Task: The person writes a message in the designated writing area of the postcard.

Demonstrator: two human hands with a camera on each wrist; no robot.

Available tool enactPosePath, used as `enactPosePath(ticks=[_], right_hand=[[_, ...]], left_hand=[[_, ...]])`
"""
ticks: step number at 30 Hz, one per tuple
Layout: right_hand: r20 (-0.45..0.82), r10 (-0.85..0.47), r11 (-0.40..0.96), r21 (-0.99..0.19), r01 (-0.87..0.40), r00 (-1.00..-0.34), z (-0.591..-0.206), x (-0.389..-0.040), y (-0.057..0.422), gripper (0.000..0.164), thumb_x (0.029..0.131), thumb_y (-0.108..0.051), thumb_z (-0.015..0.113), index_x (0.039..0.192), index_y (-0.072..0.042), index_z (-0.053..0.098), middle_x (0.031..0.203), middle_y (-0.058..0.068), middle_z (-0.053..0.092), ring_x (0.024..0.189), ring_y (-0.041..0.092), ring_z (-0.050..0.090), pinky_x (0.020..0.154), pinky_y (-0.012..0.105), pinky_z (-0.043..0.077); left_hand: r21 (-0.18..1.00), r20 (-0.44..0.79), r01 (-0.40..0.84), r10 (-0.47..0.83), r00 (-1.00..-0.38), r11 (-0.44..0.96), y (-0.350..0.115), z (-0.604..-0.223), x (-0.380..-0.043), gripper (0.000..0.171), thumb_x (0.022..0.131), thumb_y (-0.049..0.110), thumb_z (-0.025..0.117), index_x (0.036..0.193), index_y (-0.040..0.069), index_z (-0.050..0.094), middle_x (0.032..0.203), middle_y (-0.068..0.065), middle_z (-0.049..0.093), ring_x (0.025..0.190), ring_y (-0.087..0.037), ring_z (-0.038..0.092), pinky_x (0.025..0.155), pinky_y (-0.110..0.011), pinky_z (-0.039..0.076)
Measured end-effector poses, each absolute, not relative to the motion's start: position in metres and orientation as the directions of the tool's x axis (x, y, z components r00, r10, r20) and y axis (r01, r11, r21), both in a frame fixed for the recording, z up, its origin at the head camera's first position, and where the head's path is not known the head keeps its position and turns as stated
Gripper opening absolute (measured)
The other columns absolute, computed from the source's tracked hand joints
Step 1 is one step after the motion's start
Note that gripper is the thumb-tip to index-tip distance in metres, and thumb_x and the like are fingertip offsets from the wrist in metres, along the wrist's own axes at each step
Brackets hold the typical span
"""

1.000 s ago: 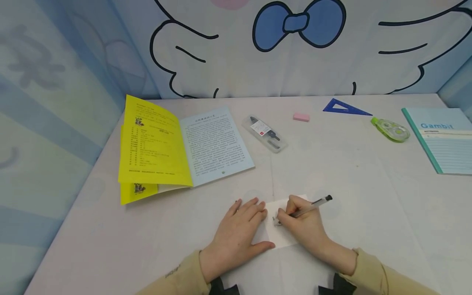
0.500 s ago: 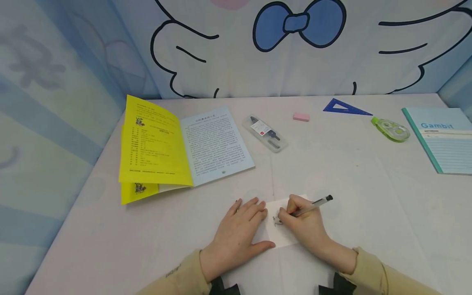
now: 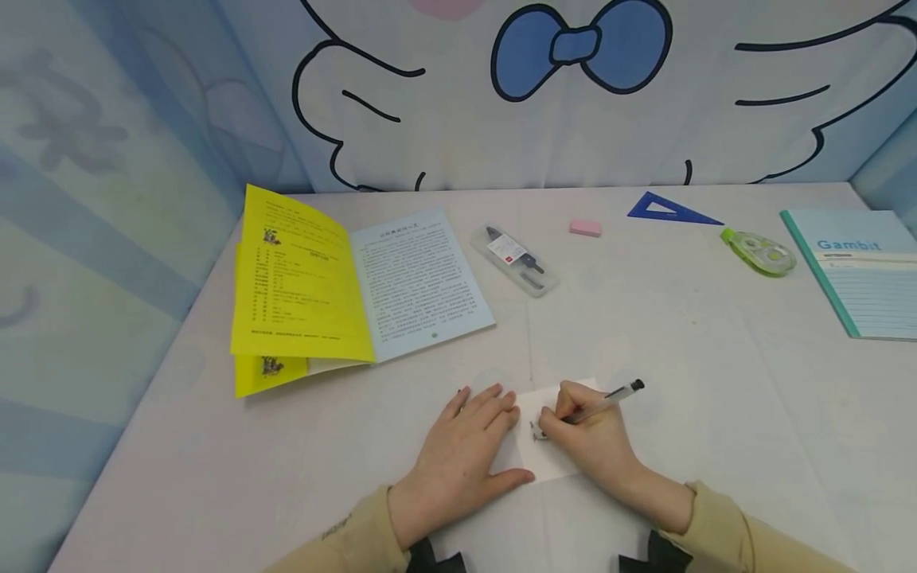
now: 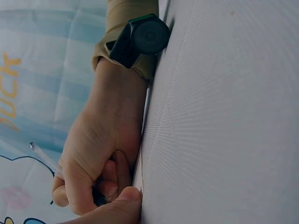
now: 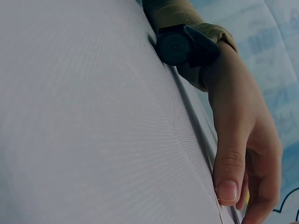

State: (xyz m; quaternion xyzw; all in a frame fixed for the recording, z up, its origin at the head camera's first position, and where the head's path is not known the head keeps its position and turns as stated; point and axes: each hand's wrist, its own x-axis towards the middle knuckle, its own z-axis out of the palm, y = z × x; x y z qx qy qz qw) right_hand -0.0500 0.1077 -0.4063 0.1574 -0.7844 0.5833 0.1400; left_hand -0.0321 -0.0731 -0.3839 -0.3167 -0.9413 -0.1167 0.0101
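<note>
A small white sheet of paper (image 3: 548, 461) lies on the table between the hands, with a few dark marks near its left side. My right hand (image 3: 595, 438) pinches a pen (image 3: 605, 400) with a clear barrel and a black end; its tip is hidden behind the fingers, low over the marks. The left hand (image 3: 462, 450) rests flat at the paper's left edge, fingers straight and thumb out along the lower edge. In the left wrist view the right hand (image 4: 93, 149) shows its curled fingers around the pen (image 4: 44, 158). The right wrist view shows the left hand (image 5: 247, 140) lying along the table.
An open yellow-covered booklet (image 3: 423, 278) lies at the left. Behind the paper are a clear case with a compass (image 3: 516, 259), a pink eraser (image 3: 586, 228), a blue set square (image 3: 669, 210) and a green correction tape (image 3: 759, 251). A notebook (image 3: 860, 278) lies far right.
The right hand and the pen's end shift very slightly over the paper. The left hand and the things on the table stay in place.
</note>
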Motion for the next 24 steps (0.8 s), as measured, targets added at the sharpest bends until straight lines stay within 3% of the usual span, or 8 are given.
enactPosePath(ticks=[10,17,24], right_hand=[[0.416,-0.095,0.238,-0.873,-0.426,-0.905,-0.407,-0.050,0.108,0.041,0.062,0.024,0.058,0.054,-0.008,0.034,0.048,0.000,0.029,0.049,-0.005,0.026,0.038,0.023,0.020],[0.410,-0.007,0.282,-0.874,-0.395,-0.912,-0.407,-0.049,0.109,0.041,0.062,0.023,0.059,0.053,-0.008,0.034,0.048,-0.003,0.029,0.049,0.001,0.028,0.041,0.024,0.023],[0.372,-0.008,0.331,-0.875,-0.353,-0.928,-0.390,-0.046,0.104,0.042,0.063,0.023,0.059,0.053,-0.009,0.034,0.047,-0.004,0.027,0.051,-0.003,0.027,0.042,0.025,0.024]], left_hand=[[0.233,0.042,0.581,0.588,-0.807,0.780,-0.073,-0.382,-0.032,0.066,0.081,0.060,0.057,0.127,0.013,0.054,0.137,0.000,0.048,0.133,-0.018,0.036,0.110,-0.045,0.027],[0.240,0.038,0.584,0.593,-0.804,0.776,-0.074,-0.382,-0.031,0.065,0.081,0.060,0.056,0.126,0.013,0.055,0.137,0.000,0.048,0.133,-0.018,0.036,0.110,-0.045,0.027],[0.238,0.057,0.589,0.595,-0.802,0.772,-0.073,-0.382,-0.032,0.065,0.081,0.060,0.057,0.126,0.013,0.055,0.136,0.000,0.049,0.133,-0.018,0.036,0.110,-0.045,0.027]])
